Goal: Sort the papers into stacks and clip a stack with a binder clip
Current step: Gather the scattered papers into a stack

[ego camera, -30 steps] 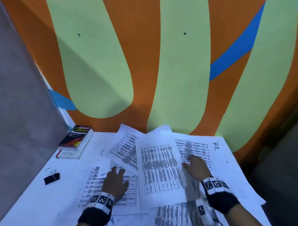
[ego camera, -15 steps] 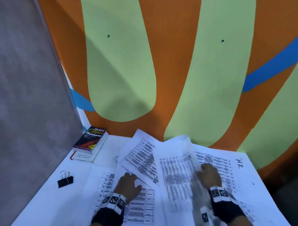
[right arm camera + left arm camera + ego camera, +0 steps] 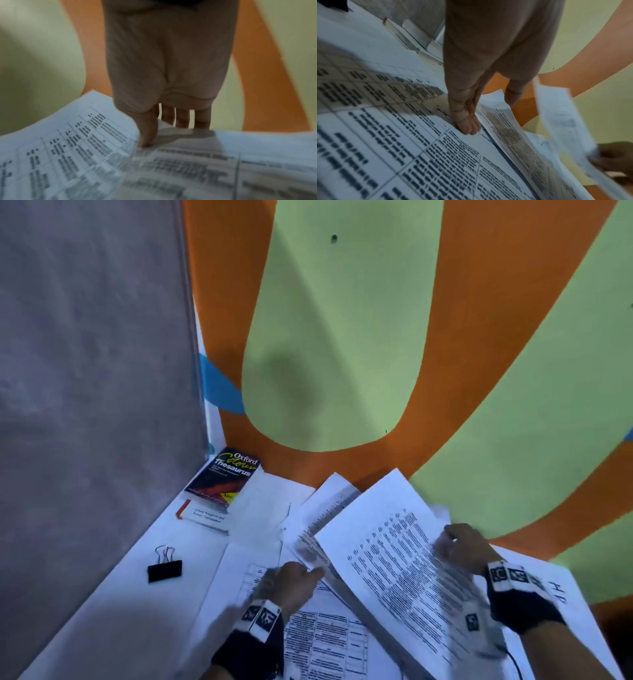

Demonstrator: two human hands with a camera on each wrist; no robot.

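Note:
Printed papers lie scattered over a white-covered table. My right hand pinches the right edge of one printed sheet and holds it tilted above the pile; in the right wrist view the thumb lies on top and the fingers go behind the sheet. My left hand rests on a sheet printed with a table; its straight fingers press at that sheet's edge, thumb apart. A black binder clip sits alone at the left, away from both hands.
A thesaurus lies on a second book in the back left corner. A grey partition stands at the left and a painted wall behind. The letters "HR" are written at the right.
My right hand has lifted the printed sheet off the pile and swung it up toward the left. My left hand has slid right to the neighbouring sheet's edge. The head view has turned left.

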